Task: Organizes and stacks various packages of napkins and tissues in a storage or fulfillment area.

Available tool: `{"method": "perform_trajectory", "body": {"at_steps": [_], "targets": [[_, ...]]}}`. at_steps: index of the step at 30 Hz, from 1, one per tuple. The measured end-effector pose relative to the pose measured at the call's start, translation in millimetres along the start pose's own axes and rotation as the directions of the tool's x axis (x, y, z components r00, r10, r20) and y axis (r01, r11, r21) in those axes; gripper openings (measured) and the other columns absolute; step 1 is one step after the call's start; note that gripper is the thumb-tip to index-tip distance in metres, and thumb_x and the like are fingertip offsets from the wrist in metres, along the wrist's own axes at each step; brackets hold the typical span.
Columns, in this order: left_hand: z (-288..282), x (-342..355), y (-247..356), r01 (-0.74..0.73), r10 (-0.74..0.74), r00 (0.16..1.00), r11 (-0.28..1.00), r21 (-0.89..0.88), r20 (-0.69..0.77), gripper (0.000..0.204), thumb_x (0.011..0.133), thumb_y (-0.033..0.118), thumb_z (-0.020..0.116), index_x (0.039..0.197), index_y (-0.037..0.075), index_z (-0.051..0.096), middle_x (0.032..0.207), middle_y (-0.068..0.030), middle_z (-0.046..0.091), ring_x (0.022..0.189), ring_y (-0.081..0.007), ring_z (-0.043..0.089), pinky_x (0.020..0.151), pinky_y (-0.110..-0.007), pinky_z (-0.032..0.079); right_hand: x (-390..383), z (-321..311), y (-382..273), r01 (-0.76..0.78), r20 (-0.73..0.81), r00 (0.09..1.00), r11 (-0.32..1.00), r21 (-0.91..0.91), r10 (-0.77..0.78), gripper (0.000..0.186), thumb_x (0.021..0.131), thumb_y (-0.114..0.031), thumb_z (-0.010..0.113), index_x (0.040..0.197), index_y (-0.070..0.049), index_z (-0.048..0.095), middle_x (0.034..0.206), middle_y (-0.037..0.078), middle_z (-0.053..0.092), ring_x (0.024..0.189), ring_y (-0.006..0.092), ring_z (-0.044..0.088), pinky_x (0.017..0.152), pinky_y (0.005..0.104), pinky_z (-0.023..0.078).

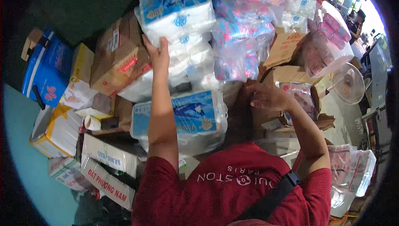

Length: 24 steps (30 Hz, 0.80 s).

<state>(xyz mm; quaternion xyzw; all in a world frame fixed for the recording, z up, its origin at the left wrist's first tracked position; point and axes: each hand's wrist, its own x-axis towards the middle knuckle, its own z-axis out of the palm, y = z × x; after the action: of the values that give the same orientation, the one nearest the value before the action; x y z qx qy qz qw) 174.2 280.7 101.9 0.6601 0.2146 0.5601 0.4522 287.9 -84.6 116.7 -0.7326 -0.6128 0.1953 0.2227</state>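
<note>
My left hand (158,55) reaches up with its fingers stretched, resting against the lower edge of a plastic-wrapped white pack (176,18) with a blue top panel. That pack tops a stack of similar white packs, beside a brown cardboard box (118,55). Another such pack (195,113) with a blue panel lies below, partly behind my left forearm. On the right, my right hand (270,97) hovers with loosely bent, parted fingers, slightly blurred. It appears to hold nothing. Next to it stands an open cardboard box (293,74) with wrapped pink-and-white goods inside.
Clear bags of pink and blue packets (241,30) are heaped at the back. A blue box (52,68), a yellow-and-white box (62,132) and flattened cartons (110,176) crowd the left. At right are a pink wrapped bundle (326,47), a round fan guard (349,83) and more wrapped packs (353,167).
</note>
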Motion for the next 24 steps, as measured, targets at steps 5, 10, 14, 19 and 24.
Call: {"method": "perform_trajectory", "body": {"at_steps": [5,10,14,19,24], "targets": [[-11.0,-51.6,3.4,-0.279,0.298,0.954,0.919,0.279,-0.029,0.083,0.079,0.026,0.066,0.136,-0.009,0.016,0.139,-0.0277,0.022,0.129,-0.0380,0.024,0.107,-0.041,0.016,-14.7,13.5,10.8,-0.086,0.013,0.996,0.993,0.075,0.086,0.055,0.080,-0.029,0.067,0.124,-0.004,0.046,0.105,0.014,0.061,0.091,0.0233,0.061,0.079,0.0347,0.049],[-0.6,-169.9,-2.9,-0.352,0.327,0.935,0.907,0.232,0.141,0.023,0.074,0.009,0.065,0.094,0.000,0.058,0.096,-0.0155,0.059,0.096,-0.0331,0.054,0.087,-0.041,0.040,-36.8,38.1,50.2,-0.152,0.093,0.985,0.987,0.055,0.146,0.054,0.079,-0.026,0.067,0.124,-0.003,0.046,0.096,0.016,0.063,0.085,0.0233,0.063,0.072,0.0337,0.050],[23.2,-200.7,-67.0,-0.394,0.260,0.885,0.861,0.322,0.386,0.025,0.075,0.021,0.065,0.094,0.006,0.060,0.098,-0.0158,0.060,0.096,-0.0352,0.055,0.084,-0.043,0.041,-57.4,58.6,67.1,-0.060,0.097,0.994,0.986,0.157,0.045,0.053,0.080,-0.026,0.066,0.123,-0.003,0.046,0.089,0.018,0.064,0.080,0.0245,0.064,0.068,0.0341,0.050],[39.6,-208.9,-92.3,-0.377,0.047,0.912,0.485,0.789,0.407,0.052,0.074,0.044,0.063,0.112,0.009,0.054,0.120,-0.0132,0.052,0.110,-0.0372,0.046,0.093,-0.057,0.030,-77.4,55.1,53.9,-0.185,0.166,0.972,0.978,0.098,0.168,0.054,0.080,-0.030,0.065,0.122,-0.003,0.046,0.096,0.019,0.062,0.086,0.0279,0.062,0.072,0.0372,0.049],[35.9,-196.5,-102.4,-0.425,-0.151,0.803,0.534,0.731,0.577,0.048,0.073,0.047,0.061,0.107,0.012,0.057,0.109,-0.0118,0.057,0.107,-0.0348,0.049,0.092,-0.058,0.028,-104.9,62.7,66.2,-0.211,0.170,0.966,0.974,0.083,0.195,0.058,0.080,-0.038,0.063,0.121,0.000,0.047,0.100,0.022,0.060,0.094,0.0354,0.058,0.079,0.0399,0.046]]}}
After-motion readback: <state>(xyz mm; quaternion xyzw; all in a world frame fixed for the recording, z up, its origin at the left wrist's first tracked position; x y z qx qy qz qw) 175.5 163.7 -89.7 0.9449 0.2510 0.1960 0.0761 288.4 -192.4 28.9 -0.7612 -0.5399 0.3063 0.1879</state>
